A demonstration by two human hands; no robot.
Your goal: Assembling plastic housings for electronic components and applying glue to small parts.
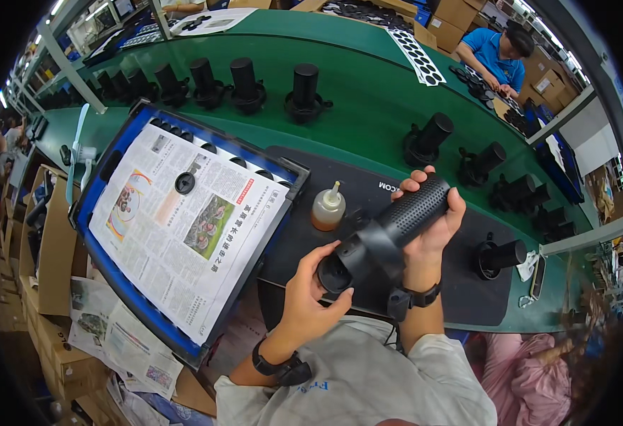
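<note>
A black cylindrical housing with a perforated grille at its upper end is held tilted above the dark mat. My right hand is closed round the perforated part, its fingers behind and its thumb along the side. At the lower end, the thumb and fingers of my left hand grip the rim on either side of the round opening. A small dark part shows inside that opening; its details are hidden in shadow. Close by on the mat stands a squeeze bottle with amber liquid and a thin nozzle.
Left of the mat sits a blue tray covered by newspaper, with a black round part on top. Several black cylinders on bases, including one, line the green conveyor. A co-worker sits across.
</note>
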